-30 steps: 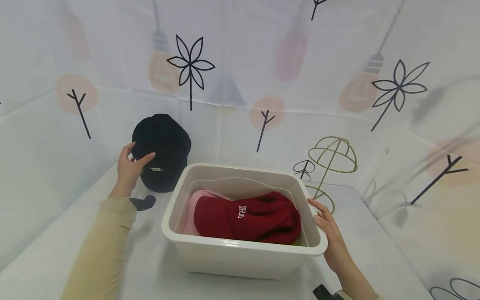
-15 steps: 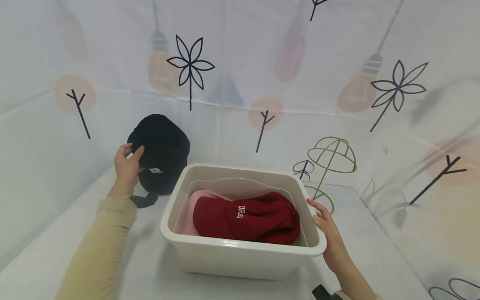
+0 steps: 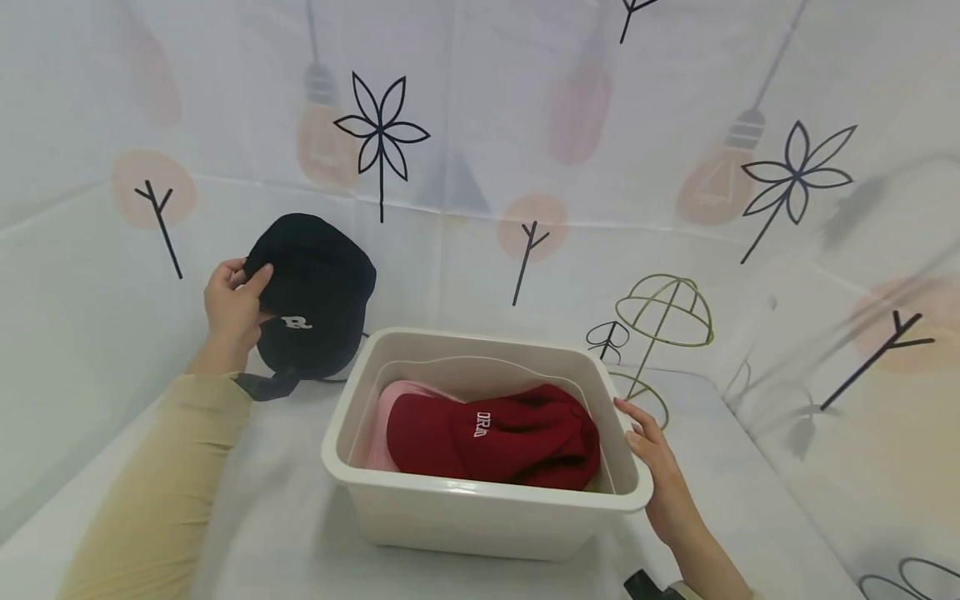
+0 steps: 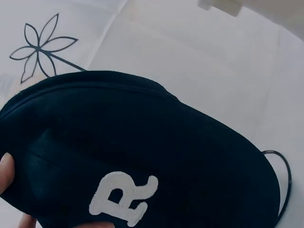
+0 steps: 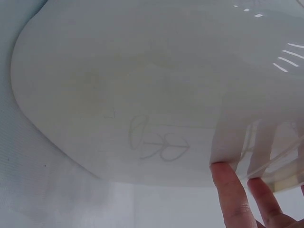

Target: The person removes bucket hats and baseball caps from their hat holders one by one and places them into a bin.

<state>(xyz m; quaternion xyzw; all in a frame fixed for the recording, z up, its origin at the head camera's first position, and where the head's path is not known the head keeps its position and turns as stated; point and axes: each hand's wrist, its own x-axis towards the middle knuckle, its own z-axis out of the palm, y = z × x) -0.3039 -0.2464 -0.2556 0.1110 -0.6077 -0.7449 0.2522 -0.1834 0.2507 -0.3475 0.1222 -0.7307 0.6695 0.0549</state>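
Observation:
In the head view my left hand (image 3: 234, 312) pinches the left edge of a dark baseball cap (image 3: 311, 283), thumb in front. A white letter R shows on the cap (image 4: 213, 156) in the left wrist view, and a thin dark wire loop (image 4: 289, 183) sticks out behind it. My right hand (image 3: 660, 467) touches the right end of a white plastic bin (image 3: 480, 521); in the right wrist view its fingertips (image 5: 223, 168) press the outer wall, fairly straight. Inside the bin a red cap (image 3: 495, 437) with white lettering lies over a pink cap (image 3: 381, 425).
Behind the bin on the right stands a yellow-green wire hat stand (image 3: 663, 312), bare. All of this is on a white-covered table (image 3: 277, 500). A patterned cloth backdrop (image 3: 457, 150) closes off the back and sides.
My left hand has taken hold of the dark cap and moved it left and slightly up, so dark wire shows beneath it. Right hand and bin stay put.

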